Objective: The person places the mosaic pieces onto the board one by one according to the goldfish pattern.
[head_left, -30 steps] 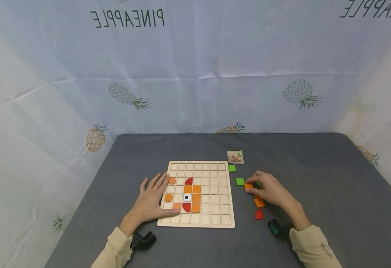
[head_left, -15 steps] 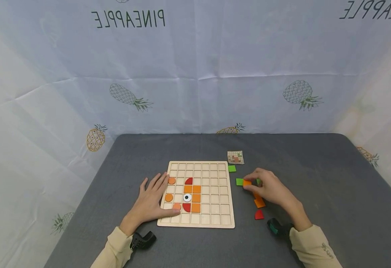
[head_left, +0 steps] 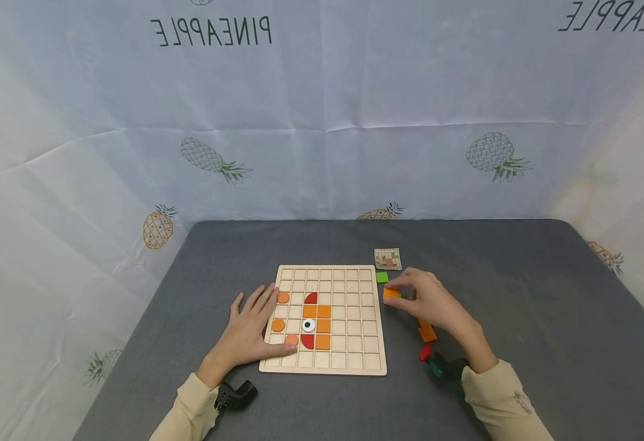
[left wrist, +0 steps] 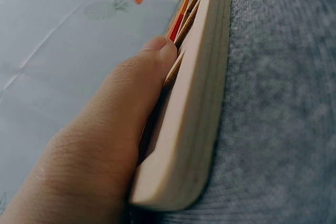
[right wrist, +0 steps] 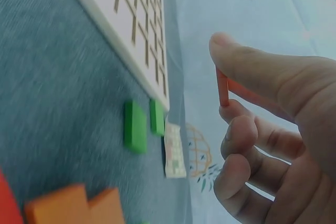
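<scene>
Board (head_left: 355, 327): flat on the dark surface (head_left: 498, 263), grid partly filled; cells under the left hand (head_left: 252, 331) hidden.
Left hand: fingers spread, nearly straight, over the board's left edge; thumb over the near-left part. Nothing visibly pinched.
Right hand (head_left: 431, 297): thumb and forefinger pinch one orange square (head_left: 391, 293), other fingers bent. Square looks lifted, just past the board's right edge, not placed.
On the grid: four orange squares (head_left: 323, 325), three in a column plus one left of the top one; eye disc (head_left: 308, 325); two red pieces (head_left: 307, 341), one above and one below; three orange discs (head_left: 278, 325) towards the left hand.
Off the grid: green block (head_left: 382, 277) between board and card (head_left: 388, 258); second green block (right wrist: 135, 127) near it; loose orange pieces (head_left: 427, 332); red piece (head_left: 425, 353) beside the black wrist mount (head_left: 442, 365).
Progress: part-way, I'd judge. Ten visible pieces in; held square and loose pieces out. Exact loose count: can't tell, right hand blocks some.
</scene>
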A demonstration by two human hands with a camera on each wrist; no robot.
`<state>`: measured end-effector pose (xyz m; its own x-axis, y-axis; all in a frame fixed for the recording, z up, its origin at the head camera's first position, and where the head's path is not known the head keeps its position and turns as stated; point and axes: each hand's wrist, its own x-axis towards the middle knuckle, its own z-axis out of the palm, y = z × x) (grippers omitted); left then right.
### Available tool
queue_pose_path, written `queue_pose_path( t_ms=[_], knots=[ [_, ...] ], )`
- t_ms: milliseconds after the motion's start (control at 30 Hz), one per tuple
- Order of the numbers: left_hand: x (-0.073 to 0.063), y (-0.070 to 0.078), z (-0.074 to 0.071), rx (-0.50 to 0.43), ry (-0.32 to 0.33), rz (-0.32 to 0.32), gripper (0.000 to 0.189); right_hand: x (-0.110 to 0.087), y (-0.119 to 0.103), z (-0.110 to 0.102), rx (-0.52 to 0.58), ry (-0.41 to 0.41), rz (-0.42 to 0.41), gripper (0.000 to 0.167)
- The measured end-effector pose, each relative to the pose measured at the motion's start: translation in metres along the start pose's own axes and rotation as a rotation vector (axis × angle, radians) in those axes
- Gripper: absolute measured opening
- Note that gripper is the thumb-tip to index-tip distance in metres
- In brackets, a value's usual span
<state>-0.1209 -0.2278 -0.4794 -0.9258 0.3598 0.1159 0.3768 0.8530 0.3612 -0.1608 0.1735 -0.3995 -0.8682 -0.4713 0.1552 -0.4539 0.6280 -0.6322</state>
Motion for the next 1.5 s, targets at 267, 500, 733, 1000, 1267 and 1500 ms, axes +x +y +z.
queue_pose_path(
  t_ms=[267,500,733,1000,1267,1500],
  knots=[
    [0.000,0.001,0.000,-0.009,-0.003,-0.001,0.132,0.015,-0.010,0.009,0.019,0.007,-0.039,0.027],
    [-0.001,0.002,-0.001,-0.003,0.002,-0.003,0.132,0.028,-0.027,0.018,-0.002,0.037,-0.119,0.024],
    [0.000,0.002,-0.001,0.009,0.005,-0.001,0.133,0.036,-0.041,0.030,0.030,0.033,-0.100,0.025],
    [0.003,0.002,-0.002,0.014,0.002,-0.003,0.134,0.042,-0.045,0.047,0.090,-0.062,-0.121,0.027],
    [0.001,0.002,-0.001,0.000,-0.005,-0.011,0.134,0.044,-0.035,0.062,0.083,-0.103,-0.102,0.028],
    [0.001,0.002,-0.001,0.000,-0.004,-0.011,0.134,0.045,-0.031,0.072,0.066,-0.112,-0.098,0.025]
  ],
)
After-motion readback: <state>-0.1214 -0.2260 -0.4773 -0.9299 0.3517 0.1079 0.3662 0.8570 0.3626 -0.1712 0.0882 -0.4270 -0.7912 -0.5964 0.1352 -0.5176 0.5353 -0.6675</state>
